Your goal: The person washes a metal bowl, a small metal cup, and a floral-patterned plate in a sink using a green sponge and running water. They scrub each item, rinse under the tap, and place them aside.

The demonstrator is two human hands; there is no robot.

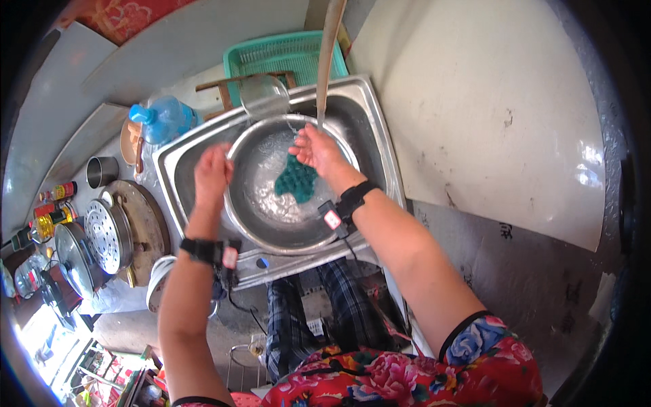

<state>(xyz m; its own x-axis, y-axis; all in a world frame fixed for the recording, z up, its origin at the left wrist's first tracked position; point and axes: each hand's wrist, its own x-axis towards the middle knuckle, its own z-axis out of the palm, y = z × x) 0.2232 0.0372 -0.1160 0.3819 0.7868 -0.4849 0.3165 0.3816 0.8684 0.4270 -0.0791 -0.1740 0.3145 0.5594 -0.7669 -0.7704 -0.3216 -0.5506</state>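
Note:
A round metal basin (292,244) with water in it sits in the stainless steel sink (382,152). In the basin lies a dark green scouring pad or cloth (296,179). My right hand (316,148) is over the basin's far right part, fingers partly curled, just under the end of a hose or pipe (328,56); part of the green thing is beneath it. My left hand (212,170), slightly blurred, is at the basin's left rim with its fingers curled. I see nothing held in either hand. A clear glass or plastic container (263,96) lies tilted at the sink's back edge.
A green plastic basket (285,38) and a wooden frame (224,94) are behind the sink. To the left stand a blue-capped plastic bottle (170,119), a metal cup (101,171), a round wooden board (152,219), a perforated metal steamer (106,236) and a lidded pan (74,259).

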